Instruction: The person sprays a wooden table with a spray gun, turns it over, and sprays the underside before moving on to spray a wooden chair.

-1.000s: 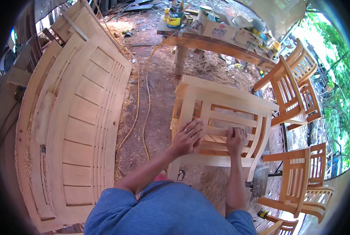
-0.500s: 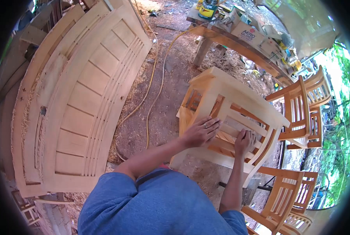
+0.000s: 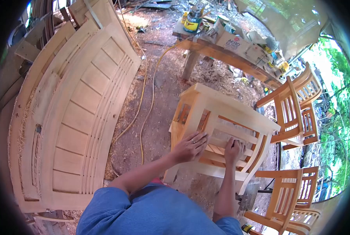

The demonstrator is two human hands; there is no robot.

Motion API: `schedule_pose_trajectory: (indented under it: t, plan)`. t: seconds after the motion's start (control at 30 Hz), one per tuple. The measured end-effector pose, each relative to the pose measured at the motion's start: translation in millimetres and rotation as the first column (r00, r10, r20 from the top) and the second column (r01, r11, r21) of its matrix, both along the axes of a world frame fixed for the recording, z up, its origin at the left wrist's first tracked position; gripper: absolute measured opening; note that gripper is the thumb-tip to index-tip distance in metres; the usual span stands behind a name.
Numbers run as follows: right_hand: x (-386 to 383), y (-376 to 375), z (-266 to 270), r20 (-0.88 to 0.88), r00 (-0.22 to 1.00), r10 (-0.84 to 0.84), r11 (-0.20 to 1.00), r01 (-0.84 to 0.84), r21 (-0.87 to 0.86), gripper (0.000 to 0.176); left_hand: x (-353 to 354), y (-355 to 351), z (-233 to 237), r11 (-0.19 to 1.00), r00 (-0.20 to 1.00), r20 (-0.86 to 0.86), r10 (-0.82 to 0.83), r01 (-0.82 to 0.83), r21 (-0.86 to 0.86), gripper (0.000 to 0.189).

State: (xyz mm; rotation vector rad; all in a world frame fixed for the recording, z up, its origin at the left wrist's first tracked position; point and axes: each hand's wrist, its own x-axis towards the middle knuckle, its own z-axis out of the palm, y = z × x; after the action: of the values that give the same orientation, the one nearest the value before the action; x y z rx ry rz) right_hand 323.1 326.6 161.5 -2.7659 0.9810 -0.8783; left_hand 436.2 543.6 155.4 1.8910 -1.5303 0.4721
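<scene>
A pale, unfinished wooden chair (image 3: 237, 107) with a slatted back lies tilted in front of me. My left hand (image 3: 190, 148) rests flat on one of its frame members at the near left, fingers stretched out and close together, with a ring on one finger. Over the slats further right is my right hand (image 3: 234, 150), its fingers curled in. Whatever it may hold is hidden by the fingers. Both hands touch the wood or are very near it.
A large panelled wooden door (image 3: 87, 117) leans at left with other boards. Yellowish cord (image 3: 143, 113) crosses the shavings-strewn ground. A bench (image 3: 222, 55) carries cans and boxes. Finished chairs (image 3: 288, 109) stand at right, with another chair (image 3: 282, 196) nearer me.
My view has shifted, so the chair and both hands appear lower and further left. The right hand has moved slightly up along the slats; the left stays on the frame.
</scene>
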Motion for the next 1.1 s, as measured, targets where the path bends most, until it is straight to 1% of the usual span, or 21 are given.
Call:
schedule_pose_trajectory:
  t: [0.1,0.2,0.3,0.33,0.4,0.43,0.5,0.53,0.57,0.6,0.63,0.67,0.7,0.73,0.77,0.8,0.83,0.9,1.0,1.07,1.1]
  plan:
    - [7,14,2,0.116,0.993,-0.016,1.000,0.016,-0.006,0.030,0,2,1,1.000,0.999,-0.028,-0.022,0.023,0.011,0.042]
    - [15,34,10,0.067,0.989,-0.130,0.988,0.135,-0.078,0.028,3,2,4,0.999,0.999,-0.025,-0.041,0.041,0.021,0.042]
    - [23,40,0,0.047,0.964,-0.260,0.959,0.264,-0.100,0.028,6,1,-2,0.994,0.992,-0.090,-0.092,0.097,0.055,0.042]
    - [25,41,8,-0.056,0.947,-0.316,0.949,0.316,-0.004,0.028,8,4,0,0.990,0.987,-0.081,-0.135,0.138,0.035,0.041]
    - [24,35,4,-0.082,0.924,-0.373,0.920,0.380,0.098,0.029,14,6,-4,0.959,0.945,-0.174,-0.276,0.261,-0.108,0.046]
    - [27,34,3,-0.091,0.912,-0.400,0.900,0.410,0.148,0.029,18,6,-15,0.918,0.898,-0.213,-0.386,0.351,-0.183,0.047]
    - [36,42,8,-0.069,0.897,-0.436,0.890,0.441,0.112,0.030,34,23,5,0.876,0.830,-0.296,-0.472,0.404,-0.261,0.048]
    - [35,40,-6,0.028,0.885,-0.465,0.882,0.460,0.100,0.031,53,30,10,0.864,0.838,-0.246,-0.487,0.421,-0.276,0.048]
    - [41,40,-6,0.024,0.868,-0.496,0.866,0.493,0.089,0.031,76,33,20,0.852,0.844,-0.203,-0.497,0.432,-0.294,0.048]
    - [45,43,-5,0.016,0.851,-0.525,0.849,0.523,0.080,0.031,98,34,29,0.843,0.849,-0.163,-0.503,0.440,-0.310,0.048]
    - [50,47,-7,0.014,0.831,-0.557,0.829,0.554,0.079,0.032,122,30,37,0.872,0.896,-0.107,-0.431,0.383,-0.305,0.048]
    - [49,44,-10,-0.029,0.869,-0.494,0.865,0.494,0.087,0.032,147,25,43,0.894,0.929,-0.051,-0.366,0.336,-0.297,0.048]
    - [43,42,-12,-0.079,0.893,-0.443,0.887,0.450,0.103,0.032,168,23,50,0.931,0.953,-0.107,-0.282,0.246,-0.269,0.048]
    - [39,37,-29,-0.183,0.862,-0.474,0.880,0.472,-0.054,0.032,185,18,54,0.958,0.963,-0.165,-0.212,0.171,-0.231,0.048]
    - [34,32,-41,-0.288,0.808,-0.514,0.857,0.472,-0.208,0.032,204,10,56,0.955,0.950,-0.198,-0.240,0.195,-0.224,0.051]
    - [46,47,-20,-0.128,0.829,-0.544,0.835,0.550,0.013,0.032,220,2,56,0.951,0.938,-0.225,-0.265,0.216,-0.219,0.053]
    - [64,60,-1,0.052,0.808,-0.588,0.794,0.562,0.232,0.032,232,-5,57,0.937,0.919,-0.238,-0.313,0.257,-0.238,0.055]
    - [66,62,-4,0.010,0.788,-0.616,0.770,0.599,0.219,0.032,256,-18,61,0.910,0.893,-0.244,-0.378,0.310,-0.276,0.060]
    - [68,64,1,-0.015,0.761,-0.648,0.736,0.632,0.243,0.033,280,-38,68,0.886,0.869,-0.202,-0.452,0.411,-0.213,0.062]
    - [72,64,1,-0.022,0.737,-0.676,0.710,0.659,0.249,0.031,295,-50,75,0.825,0.814,-0.155,-0.559,0.528,-0.204,0.063]
    - [73,64,-1,0.006,0.714,-0.700,0.693,0.677,0.247,0.029,303,-57,77,0.793,0.786,-0.129,-0.604,0.577,-0.196,0.063]
